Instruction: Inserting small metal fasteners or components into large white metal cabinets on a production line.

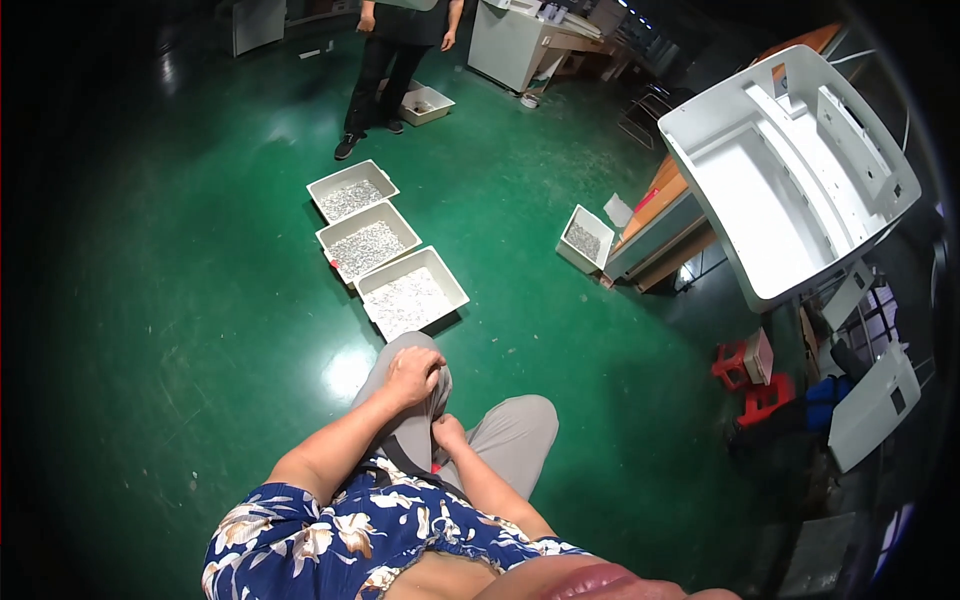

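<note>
My left hand rests over my left knee, on the grey trouser leg. Its fingers drape loosely over the knee, and I see nothing held in it. Between my thighs is my right hand, its fingers curled in against the cloth; what they hold, if anything, is hidden. A small bit of red shows just below that hand. Just beyond my left knee stands a pale bin with many small light pieces in it. Two similar bins, the middle one and the far one, stand behind it in a row.
A person in dark clothes stands beyond the bins, near another pale bin. To the right are a bin of grey pieces, a large white plastic housing over a workbench, and red stools. The floor is green.
</note>
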Demonstrator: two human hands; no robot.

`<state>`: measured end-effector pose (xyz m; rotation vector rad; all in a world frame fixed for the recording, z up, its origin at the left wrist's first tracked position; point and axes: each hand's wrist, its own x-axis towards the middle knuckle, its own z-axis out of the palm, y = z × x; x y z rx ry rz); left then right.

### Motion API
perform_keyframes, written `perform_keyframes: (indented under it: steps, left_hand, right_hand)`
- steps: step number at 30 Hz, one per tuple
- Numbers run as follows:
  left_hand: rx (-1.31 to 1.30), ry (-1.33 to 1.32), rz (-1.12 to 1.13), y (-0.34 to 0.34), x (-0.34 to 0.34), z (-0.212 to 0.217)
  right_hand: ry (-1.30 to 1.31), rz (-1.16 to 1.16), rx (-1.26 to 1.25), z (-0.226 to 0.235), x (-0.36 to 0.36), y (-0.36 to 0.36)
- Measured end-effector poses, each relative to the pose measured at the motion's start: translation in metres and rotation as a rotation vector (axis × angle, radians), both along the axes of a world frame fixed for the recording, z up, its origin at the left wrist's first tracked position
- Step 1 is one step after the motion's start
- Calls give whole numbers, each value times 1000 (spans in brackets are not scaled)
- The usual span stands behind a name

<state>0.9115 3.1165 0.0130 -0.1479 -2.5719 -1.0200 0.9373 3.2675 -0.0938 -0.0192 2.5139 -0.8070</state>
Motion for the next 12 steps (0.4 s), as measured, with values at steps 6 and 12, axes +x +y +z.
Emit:
perform_keyframes:
  steps: [6, 12]
  left_hand:
    - [-50, -5, -23, 6, -9, 9]
    - [228, -186, -109, 62, -7, 1]
  right_hand:
    - [-66, 115, 10, -4, -5, 4]
    - [-188, 249, 34, -5, 47, 33]
